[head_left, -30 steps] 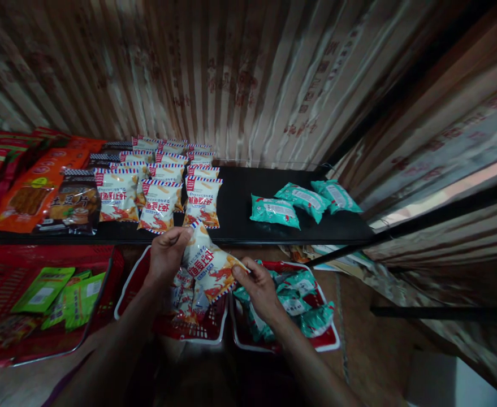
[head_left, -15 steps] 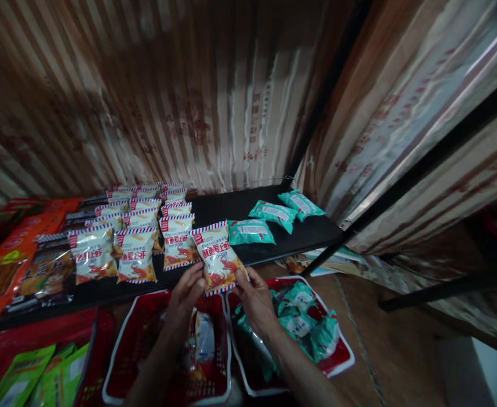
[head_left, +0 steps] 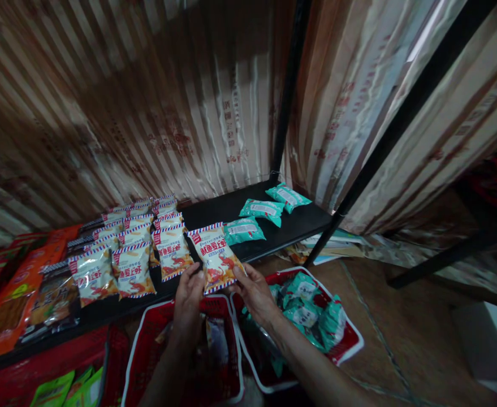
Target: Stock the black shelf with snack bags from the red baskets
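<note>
Snack bag [head_left: 215, 255] is at the shelf [head_left: 210, 212]'s near edge, held by its lower corners between left hand [head_left: 189, 297] and right hand [head_left: 254, 291]. Nearer, right basket [head_left: 352, 347] holds teal packets [head_left: 305, 311]; middle basket [head_left: 130, 356], dim packs [head_left: 217, 340]; left basket [head_left: 57, 355], green packets [head_left: 53, 390].

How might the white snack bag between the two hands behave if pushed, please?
The white snack bag looks puffed, so it is probably light for its size and cushiony rather than stiff. Its smooth-looking film may prove slippery. Stood on its thin striped bottom edge, it might tip easily.
</note>
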The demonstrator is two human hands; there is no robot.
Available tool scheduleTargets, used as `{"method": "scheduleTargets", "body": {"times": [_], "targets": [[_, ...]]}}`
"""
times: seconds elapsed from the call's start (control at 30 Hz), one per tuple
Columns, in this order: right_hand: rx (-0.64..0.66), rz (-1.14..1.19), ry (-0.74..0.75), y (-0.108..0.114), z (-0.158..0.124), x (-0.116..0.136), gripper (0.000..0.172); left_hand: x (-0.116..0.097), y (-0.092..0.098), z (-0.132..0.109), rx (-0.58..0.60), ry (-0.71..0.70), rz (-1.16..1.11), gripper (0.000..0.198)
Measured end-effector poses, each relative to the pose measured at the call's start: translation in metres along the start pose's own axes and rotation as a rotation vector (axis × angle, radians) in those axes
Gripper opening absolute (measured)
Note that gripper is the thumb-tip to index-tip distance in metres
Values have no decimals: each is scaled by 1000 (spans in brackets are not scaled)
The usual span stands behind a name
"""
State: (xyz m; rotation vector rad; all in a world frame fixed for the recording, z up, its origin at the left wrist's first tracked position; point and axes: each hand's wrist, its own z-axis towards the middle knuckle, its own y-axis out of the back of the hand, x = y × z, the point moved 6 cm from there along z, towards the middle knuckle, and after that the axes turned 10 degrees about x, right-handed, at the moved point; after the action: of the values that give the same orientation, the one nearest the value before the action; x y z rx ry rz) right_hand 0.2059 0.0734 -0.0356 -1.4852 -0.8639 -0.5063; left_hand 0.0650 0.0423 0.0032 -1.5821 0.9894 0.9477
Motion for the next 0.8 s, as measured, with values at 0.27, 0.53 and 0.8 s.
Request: {"method": "scheduleTargets", "body": {"times": [0.27,0.53,0.8], "targets": [[92,-124,29,-1,3,-6,30,-21,0,8,-5,-14,136,24],[89,-6,-109,-15,-5,-14,41,-36,9,8,-89,-123,256,7],[158,39,-145,-32,-15,-24,34,-32,1,7,-68,-51,102,18]]}}
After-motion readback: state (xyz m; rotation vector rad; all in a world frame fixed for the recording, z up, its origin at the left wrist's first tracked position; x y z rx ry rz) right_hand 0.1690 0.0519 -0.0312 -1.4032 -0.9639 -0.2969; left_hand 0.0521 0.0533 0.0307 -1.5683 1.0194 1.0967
